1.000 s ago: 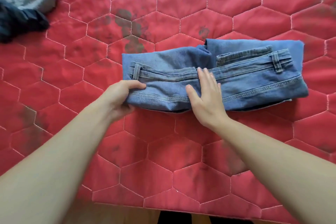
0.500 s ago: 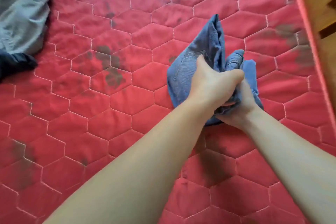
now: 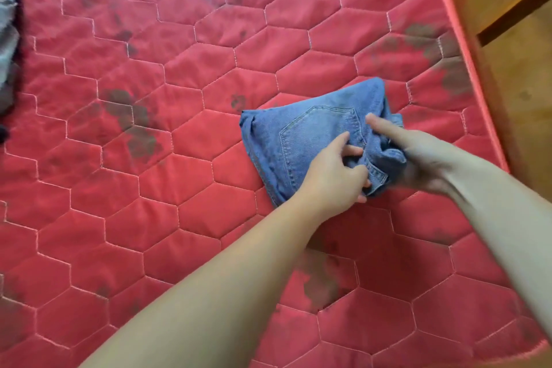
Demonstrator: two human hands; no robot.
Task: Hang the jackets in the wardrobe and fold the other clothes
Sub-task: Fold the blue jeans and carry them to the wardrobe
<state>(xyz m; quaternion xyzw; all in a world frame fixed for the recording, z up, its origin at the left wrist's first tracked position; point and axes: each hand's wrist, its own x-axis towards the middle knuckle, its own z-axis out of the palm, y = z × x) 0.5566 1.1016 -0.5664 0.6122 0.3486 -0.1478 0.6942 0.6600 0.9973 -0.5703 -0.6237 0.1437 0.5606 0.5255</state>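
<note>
Red quilted mattress (image 3: 179,188) w/ hexagon stitching fills nearly the whole view, dark grey smudges scattered over it, biggest patches at approx 9 o'clock of centre and up at 12. Wooden floor (image 3: 513,75) runs along the mattress edge at 2–3 o'clock, w/ dark wooden bars of some furniture at the top-right corner; can't tell what piece. Grey cloth (image 3: 7,39) pokes in at the 10 o'clock edge. Folded blue jeans (image 3: 307,134) lie on the mattress right of centre, back pocket facing up. Left hand (image 3: 334,176) sits at the bundle's 5 o'clock corner, fingers curled into the denim, gripping a fold. Right hand (image 3: 418,155) is at 3–4 o'clock of the bundle, blurred, index finger straight and lying on top of the cloth, other fingers tucked around the bunched edge. No brand, label or writing readable on the jeans.
</note>
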